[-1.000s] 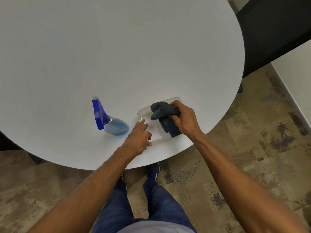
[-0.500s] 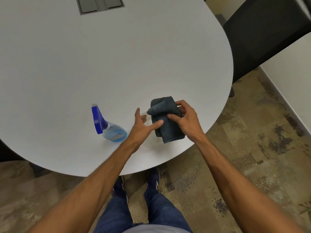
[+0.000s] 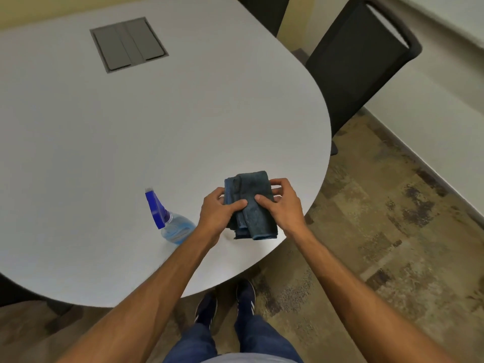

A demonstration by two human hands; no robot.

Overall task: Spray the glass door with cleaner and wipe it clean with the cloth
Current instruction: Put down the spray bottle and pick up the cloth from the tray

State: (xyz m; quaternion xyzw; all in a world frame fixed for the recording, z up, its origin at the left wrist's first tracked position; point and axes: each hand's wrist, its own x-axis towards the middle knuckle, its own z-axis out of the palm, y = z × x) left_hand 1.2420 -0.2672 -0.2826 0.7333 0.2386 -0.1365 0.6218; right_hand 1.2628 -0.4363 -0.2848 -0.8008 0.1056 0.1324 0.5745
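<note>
A folded dark blue-grey cloth (image 3: 252,203) is held over the near right part of the white table (image 3: 131,142). My left hand (image 3: 218,212) grips its left edge, thumb on top. My right hand (image 3: 281,205) grips its right side, fingers curled over the far edge. A spray bottle (image 3: 167,218) with a blue trigger head and pale blue liquid stands on the table just left of my left hand, untouched. No glass door is in view. The clear tray seen earlier is hidden under the cloth and hands.
A grey cable hatch (image 3: 128,44) is set into the table at the far side. A black chair (image 3: 358,61) stands at the table's right edge, another chair back (image 3: 262,9) behind it. Patterned carpet (image 3: 379,231) lies to the right, with a pale wall (image 3: 432,87) beyond.
My left hand moved from the tray onto the cloth, so both hands now hold it. The cloth is lifted and spread flatter. The view has tilted up, showing the hatch and chairs.
</note>
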